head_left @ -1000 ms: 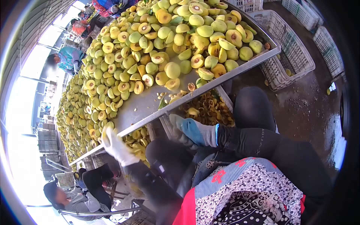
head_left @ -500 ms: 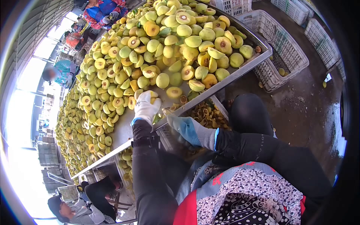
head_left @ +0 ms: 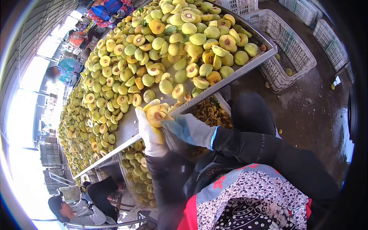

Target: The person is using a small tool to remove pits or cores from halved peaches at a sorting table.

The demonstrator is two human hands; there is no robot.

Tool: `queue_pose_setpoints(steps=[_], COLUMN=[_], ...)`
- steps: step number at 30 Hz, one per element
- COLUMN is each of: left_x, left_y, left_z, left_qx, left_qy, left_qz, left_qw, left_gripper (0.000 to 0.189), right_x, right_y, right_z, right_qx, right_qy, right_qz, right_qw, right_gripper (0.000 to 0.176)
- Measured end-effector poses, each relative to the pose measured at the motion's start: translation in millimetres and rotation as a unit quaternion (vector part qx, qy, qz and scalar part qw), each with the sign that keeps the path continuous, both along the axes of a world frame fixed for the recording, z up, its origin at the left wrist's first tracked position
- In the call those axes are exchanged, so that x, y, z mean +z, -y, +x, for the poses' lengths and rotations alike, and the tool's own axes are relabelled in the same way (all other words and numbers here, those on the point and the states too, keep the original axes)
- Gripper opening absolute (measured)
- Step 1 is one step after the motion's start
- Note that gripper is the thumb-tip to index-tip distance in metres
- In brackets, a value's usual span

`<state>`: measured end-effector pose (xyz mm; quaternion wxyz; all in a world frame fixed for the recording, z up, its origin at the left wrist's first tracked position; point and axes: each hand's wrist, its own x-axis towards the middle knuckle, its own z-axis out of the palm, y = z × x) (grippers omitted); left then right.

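At far left I register a seated person (head_left: 73,209) low in the view and a second person (head_left: 61,71) at the far side of the bench (head_left: 128,128). The bench is a long metal tray and carries a dense heap of fruit (head_left: 126,69), whole and halved, yellow-green. Under its near rim, a bin of fruit halves (head_left: 138,172) stands to the left. The left grip (head_left: 151,132), in a white glove, is closed around one fruit half (head_left: 156,114), cut face up, and holds it just above the near rim of the bench. The right grip (head_left: 188,128), in a blue-grey glove, meets that fruit half from the right with its fingertips on the edge; I cannot tell whether it is clenched on anything. Behind the right grip, below the rim, sits a bin of pits (head_left: 211,113). Further right, white crates (head_left: 285,57) stand on the wet floor (head_left: 314,111).
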<state>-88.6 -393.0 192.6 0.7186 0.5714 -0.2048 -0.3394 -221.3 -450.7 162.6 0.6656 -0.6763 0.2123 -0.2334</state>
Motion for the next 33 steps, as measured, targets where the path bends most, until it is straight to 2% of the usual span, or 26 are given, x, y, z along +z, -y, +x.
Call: queue_pose_setpoints(steps=[3,6,9,12,15,17,18,19,20,22,24,25,26,28,29,31,32,33], left_x=[-4,-7,-13,-8,13,14,11,3,-5,-4,5,8,7,4,3,-3,-4,-3], left_y=[0,4,1,-4,-11,-10,-8,-8,-3,-6,-13,-15,-17,-16,-11,-11,-13,-16], left_z=[-7,-16,-9,-6,-6,-23,-34,-40,-47,-44,-27,-21,-20,-16,-33,-44,-46,-44], left_qx=[0.009,0.047,0.045,0.009,-0.071,-0.002,0.032,0.060,0.105,0.098,-0.010,-0.065,-0.081,-0.111,0.003,0.079,0.119,0.106], left_qy=[0.042,0.096,0.169,0.159,0.102,0.189,0.232,0.150,0.117,0.079,0.054,0.042,0.144,0.345,0.221,0.106,0.046,0.043], left_qz=[-0.002,0.009,0.033,0.090,0.157,0.049,-0.007,-0.045,-0.062,0.023,0.081,0.108,0.099,0.076,0.046,0.010,-0.007,0.004], left_qw=[0.999,0.994,0.984,0.983,0.980,0.981,0.972,0.986,0.986,0.992,0.995,0.991,0.981,0.929,0.974,0.991,0.992,0.993], left_gripper=[0.057,0.064,0.064,0.065,0.062,0.061,0.061,0.061,0.057,0.049,0.043,0.041,0.040,0.039,0.039,0.040,0.040,0.042], right_x=[-5,-8,-10,-11,-26,-35,-38,-42,-41,-42,3,38,42,45,39,21,19,19], right_y=[-1,-1,-1,-1,-6,-14,-18,-21,-25,-26,-5,4,5,7,6,3,2,1], right_z=[-1,-3,-5,-8,-3,7,10,13,13,7,-20,-32,-35,-38,-36,-30,-30,-30], right_qx=[0.000,0.005,0.014,0.026,0.033,0.050,0.053,0.057,0.056,0.109,0.208,0.205,0.213,0.228,0.242,0.266,0.268,0.271], right_qy=[-0.002,0.010,0.000,-0.073,-0.012,0.019,0.044,0.070,0.102,0.079,-0.030,-0.122,-0.122,-0.119,-0.110,-0.092,-0.098,-0.106], right_qz=[0.030,0.026,0.011,-0.033,0.001,0.157,0.167,0.177,0.122,0.140,0.279,0.253,0.250,0.242,0.290,0.383,0.370,0.357], right_qw=[1.000,1.000,1.000,0.996,0.999,0.986,0.984,0.980,0.986,0.981,0.937,0.938,0.937,0.936,0.920,0.880,0.884,0.888], right_gripper=[0.046,0.048,0.050,0.050,0.051,0.051,0.051,0.051,0.051,0.050,0.049,0.048,0.049,0.050,0.052,0.054,0.055,0.055])
